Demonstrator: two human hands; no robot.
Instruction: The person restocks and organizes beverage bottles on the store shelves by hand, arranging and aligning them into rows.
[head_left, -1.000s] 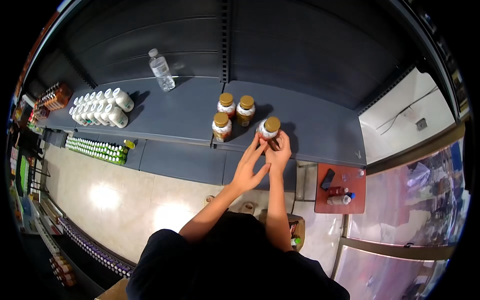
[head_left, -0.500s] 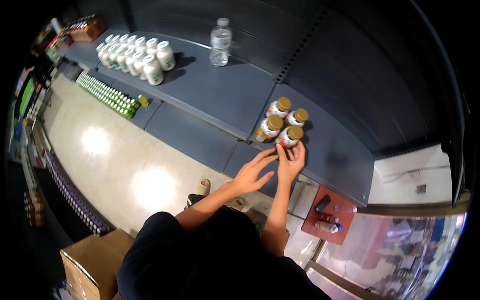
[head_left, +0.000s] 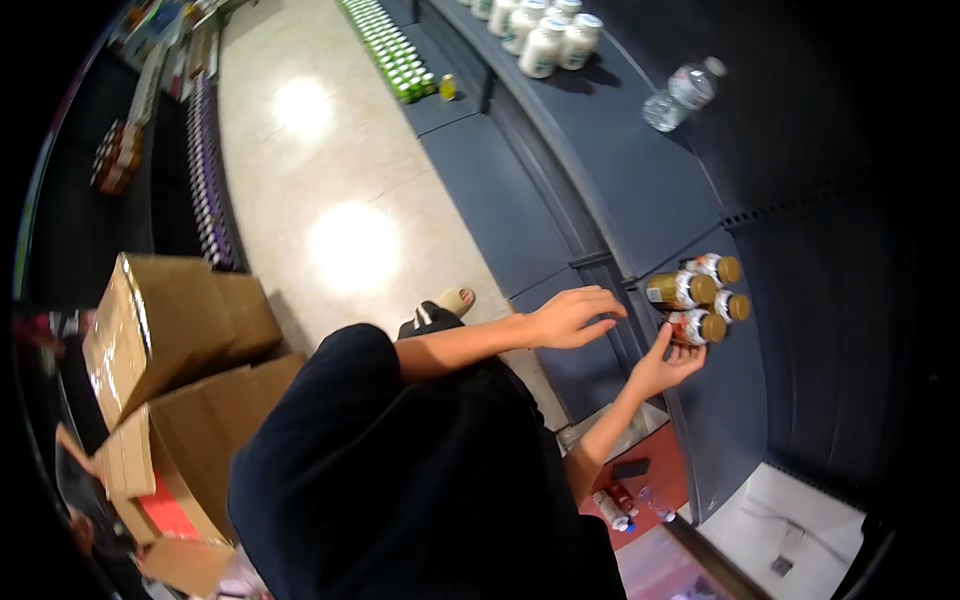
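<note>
Four-square on the grey shelf (head_left: 640, 190) stands a small cluster of bottles with gold caps and printed labels. My right hand (head_left: 668, 367) has its thumb and fingers around the nearest gold-capped bottle (head_left: 692, 327), which stands against the others. Just left of it is another gold-capped bottle (head_left: 678, 290). My left hand (head_left: 575, 318) hovers over the shelf's front edge, fingers stretched and holding nothing, a short way from the bottles. A clear plastic water bottle (head_left: 683, 95) stands farther back on the shelf.
White bottles (head_left: 543, 47) stand in rows at the far end. Green bottles (head_left: 398, 60) line the lower shelf beside a yellow one (head_left: 447, 87). Cardboard boxes (head_left: 190, 330) are stacked behind me, near another person's arm (head_left: 78, 450). A red stool top (head_left: 650, 480) carries several items.
My view has turned left, bringing the cardboard boxes further into sight. My left hand has drawn away from the bottles; my right hand stays at the nearest one.
</note>
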